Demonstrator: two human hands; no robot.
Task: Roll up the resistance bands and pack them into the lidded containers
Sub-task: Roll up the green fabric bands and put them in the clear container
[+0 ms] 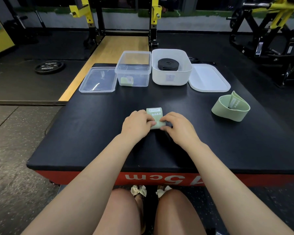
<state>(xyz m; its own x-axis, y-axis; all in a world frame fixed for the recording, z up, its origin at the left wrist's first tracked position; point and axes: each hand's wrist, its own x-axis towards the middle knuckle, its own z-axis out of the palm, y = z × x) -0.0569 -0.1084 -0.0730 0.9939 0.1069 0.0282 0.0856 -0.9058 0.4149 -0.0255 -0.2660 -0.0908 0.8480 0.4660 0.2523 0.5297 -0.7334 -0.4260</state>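
Note:
A light green resistance band (155, 114) lies on the black platform (95, 133) in front of me, partly rolled at its near end. My left hand (137, 123) and my right hand (177, 127) pinch the roll from either side. A second green band (227, 109) stands as a loose loop at the right. The clear container (134, 65) holds one rolled green band (126, 81). The white container (172, 77) holds a coiled black band (168, 64).
A clear lid (98, 80) lies left of the clear container and a white lid (209, 78) lies right of the white one. A weight plate (48, 66) lies on the floor at the left. Gym racks stand behind the platform.

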